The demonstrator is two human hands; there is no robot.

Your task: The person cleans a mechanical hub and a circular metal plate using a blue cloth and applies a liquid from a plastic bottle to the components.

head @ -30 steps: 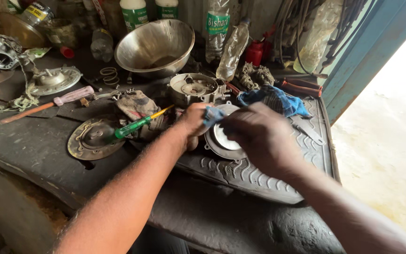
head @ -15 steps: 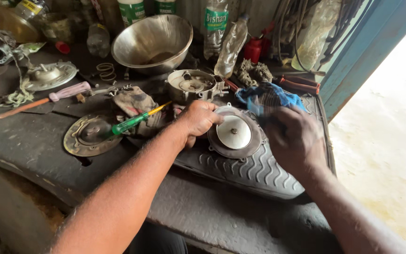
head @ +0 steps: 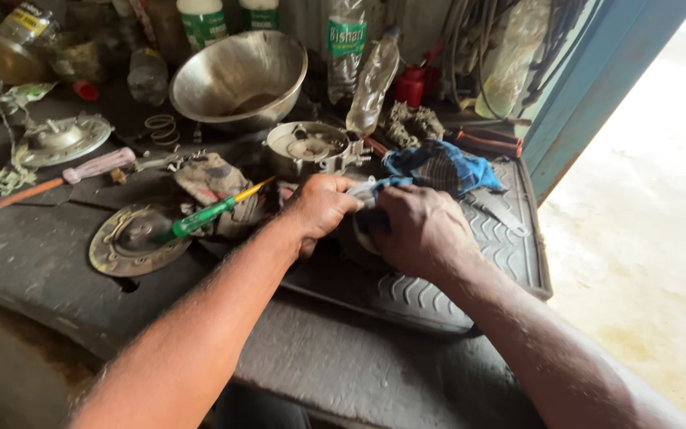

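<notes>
Head view: left hand (head: 323, 205) and right hand (head: 416, 229) meet over a round diaphragm disc (head: 359, 238) on the ribbed rubber mat (head: 510, 246), fingers clamped on blue cloth (head: 438, 165) trailing toward one o'clock. Green-handled screwdriver (head: 200, 216) lies at nine o'clock on the worktop (head: 33, 246).

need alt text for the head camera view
Both hands meet over a round diaphragm part on a ribbed rubber mat, the left hand steadying it and the right hand pressing a blue rag on it. A green screwdriver, a steel bowl and bottles lie behind.
</notes>
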